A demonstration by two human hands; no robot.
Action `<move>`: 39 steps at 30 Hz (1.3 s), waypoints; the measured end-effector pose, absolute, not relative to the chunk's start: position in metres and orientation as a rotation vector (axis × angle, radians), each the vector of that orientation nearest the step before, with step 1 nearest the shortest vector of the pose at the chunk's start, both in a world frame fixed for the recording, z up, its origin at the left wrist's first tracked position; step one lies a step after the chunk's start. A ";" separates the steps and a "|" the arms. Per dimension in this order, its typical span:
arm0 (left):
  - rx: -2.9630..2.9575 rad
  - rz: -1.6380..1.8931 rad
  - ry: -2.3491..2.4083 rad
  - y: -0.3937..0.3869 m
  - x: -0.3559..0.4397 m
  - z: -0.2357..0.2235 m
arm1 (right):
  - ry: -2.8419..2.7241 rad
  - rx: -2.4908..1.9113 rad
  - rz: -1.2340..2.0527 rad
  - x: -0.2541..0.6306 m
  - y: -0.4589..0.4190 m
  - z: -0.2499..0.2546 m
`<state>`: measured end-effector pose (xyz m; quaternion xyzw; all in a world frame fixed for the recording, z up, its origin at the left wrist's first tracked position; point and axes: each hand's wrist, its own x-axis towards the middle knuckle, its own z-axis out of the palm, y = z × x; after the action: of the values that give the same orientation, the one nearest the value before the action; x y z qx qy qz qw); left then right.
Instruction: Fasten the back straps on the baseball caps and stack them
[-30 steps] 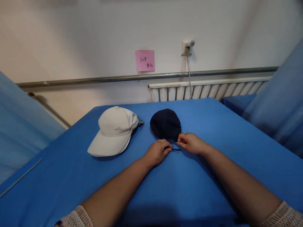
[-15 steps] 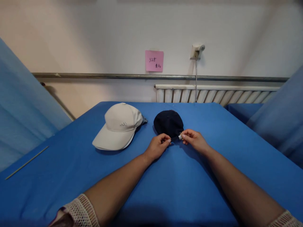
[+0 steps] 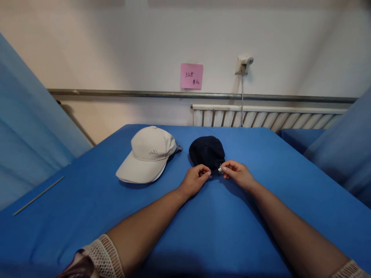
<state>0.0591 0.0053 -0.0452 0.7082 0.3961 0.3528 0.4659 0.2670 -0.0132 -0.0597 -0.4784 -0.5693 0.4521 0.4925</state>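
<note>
Head view, left to right: a thin, straight, pale stick (image 3: 38, 195) lies on a table (image 3: 176, 231) draped in smooth blue cloth, well apart from a cream fabric baseball cap (image 3: 149, 152) with a curved brim and small raised emblem. A bare left hand (image 3: 194, 180) pinches a narrow dark strap (image 3: 215, 171) between thumb and forefinger at the near edge of a rounded navy-blue fabric cap (image 3: 206, 150), which rests to the right of the cream one. Just beside, the fingers of a bare right hand (image 3: 239, 174) pinch a small, silvery, metal-looking clasp (image 3: 220, 170).

Good handling here would likely mean a left pinch close to the clasp, the strap flat and untwisted, the right fingers on the clasp's rim, and small pulls that leave the navy cap where it lies.

The strap's end is hidden by the left fingers; how strap and clasp meet is too small to tell. The navy cap's brim is out of sight, and both lace-edged sleeves (image 3: 106, 253) are cut off by the frame.
</note>
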 end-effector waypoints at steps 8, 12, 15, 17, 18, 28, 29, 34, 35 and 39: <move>1.721 0.919 1.043 0.008 0.059 -0.046 | -1.395 -1.184 1.041 0.264 -0.014 -0.063; 1.751 0.889 0.998 0.008 0.059 -0.048 | -1.393 -1.184 1.034 0.263 -0.015 -0.060; 1.777 0.875 0.992 0.007 0.059 -0.048 | -1.389 -1.180 1.035 0.263 -0.016 -0.059; 1.761 0.886 1.017 0.006 0.059 -0.047 | -1.393 -1.177 1.040 0.263 -0.016 -0.058; 1.747 0.893 1.034 0.006 0.059 -0.046 | -1.400 -1.173 1.044 0.263 -0.017 -0.058; 1.757 0.901 1.028 0.006 0.059 -0.045 | -1.418 -1.170 1.020 0.263 -0.018 -0.057; 1.763 0.898 1.025 0.006 0.059 -0.046 | -1.421 -1.171 1.018 0.262 -0.018 -0.056; 1.788 0.864 1.024 0.007 0.059 -0.046 | -1.437 -1.173 1.042 0.261 -0.019 -0.056; 1.791 0.861 1.028 0.006 0.059 -0.046 | -1.436 -1.175 1.051 0.261 -0.019 -0.056; 1.801 0.868 1.039 0.005 0.060 -0.045 | -1.446 -1.173 1.079 0.260 -0.019 -0.057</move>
<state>0.0601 0.0049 -0.0448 0.7217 0.4164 0.3479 0.4298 0.2603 -0.0193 -0.0571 -0.4797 -0.5914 0.4414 0.4746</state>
